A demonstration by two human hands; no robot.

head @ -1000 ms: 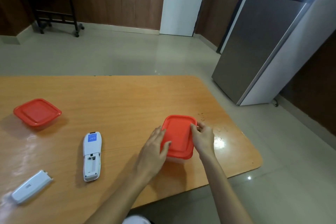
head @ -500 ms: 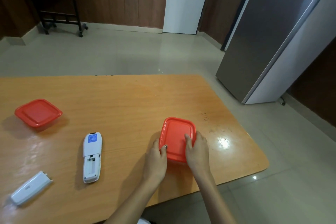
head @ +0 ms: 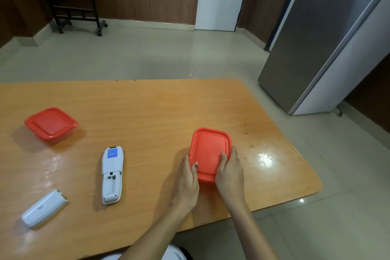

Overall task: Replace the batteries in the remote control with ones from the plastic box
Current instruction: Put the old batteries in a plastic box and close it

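Observation:
A plastic box with a red lid point(head: 207, 150) sits on the wooden table point(head: 147, 112) near its right front. My left hand point(head: 186, 181) grips its near left edge, thumb on the lid. My right hand point(head: 230, 172) grips the near right edge, thumb also on the lid. The lid is on the box. A white remote control point(head: 112, 174) lies face down to the left, its battery compartment uncovered and looking empty. Its white battery cover point(head: 43, 208) lies apart at the far left front.
A second red-lidded plastic box point(head: 51, 123) stands at the left of the table. The table's right edge and rounded corner are close to the box. A grey fridge point(head: 325, 44) stands on the floor to the right, a dark trolley point(head: 71, 0) at the back left.
Both hands slid from the sides of the box toward its near end, thumbs now pressing on the lid. The box stayed closed on the table.

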